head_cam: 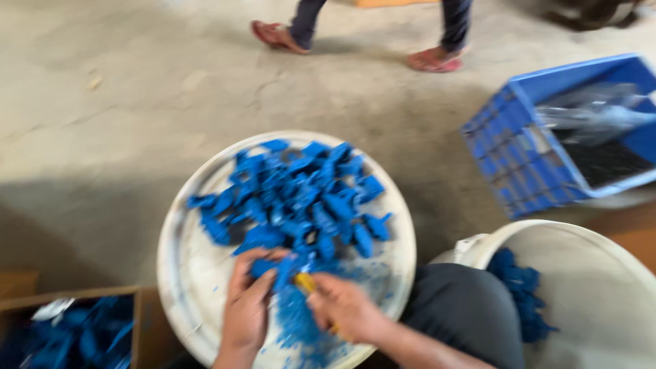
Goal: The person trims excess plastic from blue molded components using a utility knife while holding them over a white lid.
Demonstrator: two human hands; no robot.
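A round white tray [179,273] carries a heap of several blue plastic parts [297,198] and a patch of blue shavings [295,324] near its front. My left hand [244,307] grips one blue part [273,268] at the front of the heap. My right hand [345,309] is closed around a small tool with a yellow handle [305,281], its tip touching that part. The view is blurred, so the tool's blade is not clear.
A blue plastic crate [519,147] with a clear bag stands at the right. A white bucket [588,273] holding blue parts sits at my right knee. A cardboard box [75,328] of blue parts is at bottom left. A person's sandalled feet [355,48] cross the concrete floor beyond.
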